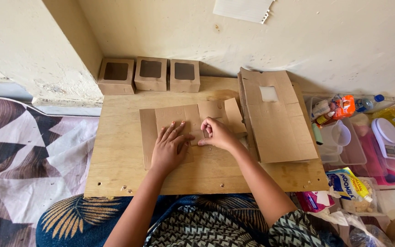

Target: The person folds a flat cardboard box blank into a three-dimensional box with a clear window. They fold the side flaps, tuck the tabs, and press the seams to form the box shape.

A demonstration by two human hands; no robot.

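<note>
A flat brown cardboard box blank (174, 119) lies on a low wooden board (115, 169) in front of me. My left hand (169, 147) rests flat on the blank, fingers spread, pressing it down. Just to its right, my right hand (216, 134) is curled, its fingers pinching a small flap (196, 137) of the same blank. Other flaps (232, 114) of the blank fan out behind my right hand.
Three folded brown boxes with windows (150, 74) stand in a row against the wall. A stack of flat blanks (277, 116) lies at the board's right. Clear plastic tubs (344, 146), bottles, a kitchen scale (388, 137) and food packets crowd the floor to the right. Patterned cloth (24, 160) lies left.
</note>
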